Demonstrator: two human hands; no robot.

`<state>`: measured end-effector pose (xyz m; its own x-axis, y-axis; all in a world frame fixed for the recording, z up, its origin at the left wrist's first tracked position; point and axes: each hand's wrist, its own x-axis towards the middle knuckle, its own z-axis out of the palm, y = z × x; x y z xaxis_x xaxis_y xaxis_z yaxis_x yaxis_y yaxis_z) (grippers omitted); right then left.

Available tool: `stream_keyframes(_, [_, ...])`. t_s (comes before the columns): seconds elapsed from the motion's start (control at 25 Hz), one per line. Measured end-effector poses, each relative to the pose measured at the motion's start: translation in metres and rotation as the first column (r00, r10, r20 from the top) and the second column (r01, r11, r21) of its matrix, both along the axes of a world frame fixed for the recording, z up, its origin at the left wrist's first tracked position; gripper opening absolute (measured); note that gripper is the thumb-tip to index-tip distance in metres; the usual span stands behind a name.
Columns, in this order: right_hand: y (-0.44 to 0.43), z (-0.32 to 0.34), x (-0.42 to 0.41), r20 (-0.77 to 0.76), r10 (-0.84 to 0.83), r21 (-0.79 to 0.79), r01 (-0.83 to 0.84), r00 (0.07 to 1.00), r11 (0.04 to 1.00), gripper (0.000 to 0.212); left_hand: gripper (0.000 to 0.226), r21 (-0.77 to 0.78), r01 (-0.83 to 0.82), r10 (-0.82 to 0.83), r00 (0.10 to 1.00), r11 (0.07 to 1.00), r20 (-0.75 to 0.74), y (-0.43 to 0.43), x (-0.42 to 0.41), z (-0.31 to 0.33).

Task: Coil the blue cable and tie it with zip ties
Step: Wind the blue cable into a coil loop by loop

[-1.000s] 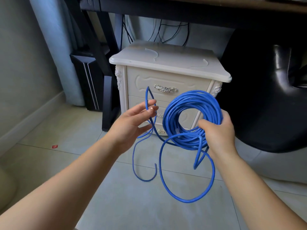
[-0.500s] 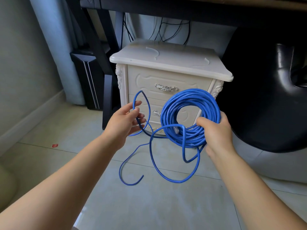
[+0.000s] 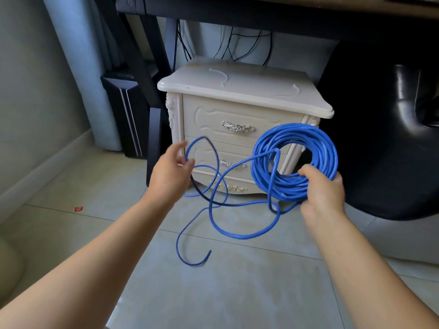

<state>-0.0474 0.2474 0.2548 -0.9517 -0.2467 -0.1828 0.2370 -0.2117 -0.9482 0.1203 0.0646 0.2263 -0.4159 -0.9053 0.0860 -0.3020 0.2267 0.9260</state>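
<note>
The right hand (image 3: 320, 193) grips the lower edge of the coiled blue cable (image 3: 297, 129), fingers curled round the bundled turns and thumb pressed over the front, so the coil stands upright in the air, its open centre facing the camera. The left hand (image 3: 169, 176) is raised well to the left of it with thumb and fingers loosely curved. A loose strand arcs up past the fingertips and runs between thumb and fingers, but motion blurs the hand and I cannot tell whether it pinches the strand or merely lets it pass. From the coil one strand crosses its opening and slants down to the left, and the uncoiled length hangs between the two forearms in several wide, overlapping loops. Its free end (image 3: 190, 262) curls into a hook low over the floor (image 3: 237, 293), which is laid with pale glossy tiles with thin dark joints. A small red scrap (image 3: 78, 209) lies on a tile to the left. Just behind the hands stands a cream nightstand (image 3: 237, 96) with carved corners and two drawers, each with an ornate metal handle (image 3: 238, 127). Above it runs the dark underside of a desk (image 3: 261, 17), with thin black wires (image 3: 244, 43) hanging behind. A black computer tower (image 3: 128, 115) stands to the left of the nightstand beside a pale blue curtain (image 3: 78, 67), and a black leather chair (image 3: 380, 150) fills the right side. A grey wall (image 3: 35, 67) with a light skirting board (image 3: 47, 167) closes the left.
</note>
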Motion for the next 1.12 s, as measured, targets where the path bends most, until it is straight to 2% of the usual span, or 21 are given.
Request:
stream_keyframes(0.04, [0.0, 0.001, 0.001, 0.012, 0.004, -0.009, -0.003, 1.0, 1.0, 0.029, 0.053, -0.176, -0.024, 0.047, 0.991, 0.984, 0.129, 0.0, 0.0, -0.002])
stream_keyframes(0.08, [0.0, 0.0, 0.002, 0.012, 0.004, -0.021, -0.004, 1.0, 1.0, 0.029, 0.057, -0.288, 0.006, 0.041, 0.986, 0.958, 0.159, 0.005, 0.0, -0.002])
stream_keyframes(0.12, [-0.002, 0.0, 0.003, 0.005, 0.004, -0.035, -0.003, 1.0, 0.999, 0.029, 0.049, -0.323, 0.069, -0.03, 0.992, 0.944, 0.124, 0.014, -0.002, 0.001])
stream_keyframes(0.2, [-0.006, -0.002, 0.007, -0.008, -0.002, -0.048, 0.001, 1.0, 0.999, 0.028, 0.025, -0.278, 0.293, -0.287, 0.956, 0.915, 0.061, 0.042, -0.009, 0.003])
stream_keyframes(0.28, [-0.009, -0.005, 0.009, 0.002, -0.01, -0.042, 0.01, 1.0, 0.999, 0.028, 0.039, -0.286, 0.522, -0.487, 0.853, 0.804, 0.188, 0.076, -0.014, 0.0])
stream_keyframes(0.36, [-0.01, -0.006, 0.008, 0.047, -0.033, -0.05, 0.036, 0.998, 0.998, 0.028, 0.046, -0.326, 0.64, -0.527, 0.764, 0.696, 0.373, 0.102, -0.018, -0.01])
stream_keyframes(0.44, [-0.01, -0.007, 0.008, 0.103, -0.034, -0.064, 0.041, 0.994, 0.997, 0.029, 0.044, -0.284, 0.654, -0.511, 0.739, 0.701, 0.44, 0.113, -0.025, -0.021])
stream_keyframes(0.52, [-0.009, -0.006, 0.007, 0.134, -0.001, -0.086, 0.013, 0.991, 0.996, 0.029, 0.03, -0.156, 0.578, -0.508, 0.794, 0.801, 0.334, 0.105, -0.03, -0.024])
stream_keyframes(0.56, [-0.008, -0.006, 0.005, 0.138, 0.01, -0.097, 0.003, 0.99, 0.995, 0.03, 0.018, -0.018, 0.53, -0.509, 0.823, 0.848, 0.252, 0.098, -0.032, -0.02])
stream_keyframes(0.6, [-0.006, -0.005, 0.004, 0.139, 0.014, -0.102, 0.0, 0.99, 0.995, 0.032, 0.016, 0.169, 0.469, -0.491, 0.861, 0.867, 0.133, 0.088, -0.032, -0.014])
stream_keyframes(0.64, [-0.004, -0.004, 0.001, 0.133, 0.016, -0.097, -0.003, 0.991, 0.995, 0.033, 0.027, 0.386, 0.404, -0.437, 0.899, 0.829, -0.002, 0.076, -0.031, -0.009])
stream_keyframes(0.68, [0.0, -0.002, -0.002, 0.125, 0.027, -0.082, -0.017, 0.992, 0.996, 0.032, 0.035, 0.595, 0.36, -0.326, 0.93, 0.719, -0.169, 0.065, -0.03, -0.003])
stream_keyframes(0.72, [0.003, 0.0, -0.004, 0.113, 0.05, -0.056, -0.044, 0.992, 0.997, 0.029, 0.038, 0.73, 0.37, -0.174, 0.927, 0.575, -0.332, 0.052, -0.026, 0.004])
stream_keyframes(0.76, [0.006, 0.001, -0.005, 0.103, 0.079, -0.022, -0.077, 0.992, 0.997, 0.026, 0.036, 0.782, 0.423, -0.036, 0.888, 0.458, -0.459, 0.04, -0.02, 0.011])
stream_keyframes(0.84, [0.009, 0.002, -0.006, 0.066, 0.116, 0.054, -0.119, 0.991, 0.991, 0.026, 0.028, 0.754, 0.548, 0.084, 0.786, 0.363, -0.612, 0.023, -0.008, 0.019])
stream_keyframes(0.92, [0.006, 0.001, -0.006, -0.023, 0.136, 0.141, -0.132, 0.99, 0.981, 0.027, 0.036, 0.656, 0.66, 0.069, 0.684, 0.366, -0.726, 0.019, -0.002, 0.024])
stream_keyframes(0.96, [0.004, 0.0, -0.004, -0.094, 0.16, 0.204, -0.139, 0.983, 0.969, 0.028, 0.04, 0.604, 0.685, 0.021, 0.655, 0.407, -0.756, 0.018, -0.002, 0.023])
stream_keyframes(1.0, [0.002, -0.001, -0.001, -0.171, 0.198, 0.278, -0.146, 0.965, 0.95, 0.03, 0.042, 0.556, 0.675, -0.048, 0.655, 0.486, -0.754, 0.021, -0.003, 0.023])
stream_keyframes(1.08, [-0.001, -0.005, 0.01, -0.302, 0.299, 0.421, -0.155, 0.905, 0.894, 0.035, 0.039, 0.391, 0.609, -0.291, 0.728, 0.691, -0.62, 0.027, -0.005, 0.021])
stream_keyframes(1.12, [-0.003, -0.006, 0.016, -0.346, 0.351, 0.485, -0.154, 0.87, 0.861, 0.038, 0.036, 0.289, 0.596, -0.413, 0.761, 0.749, -0.5, 0.029, -0.006, 0.018])
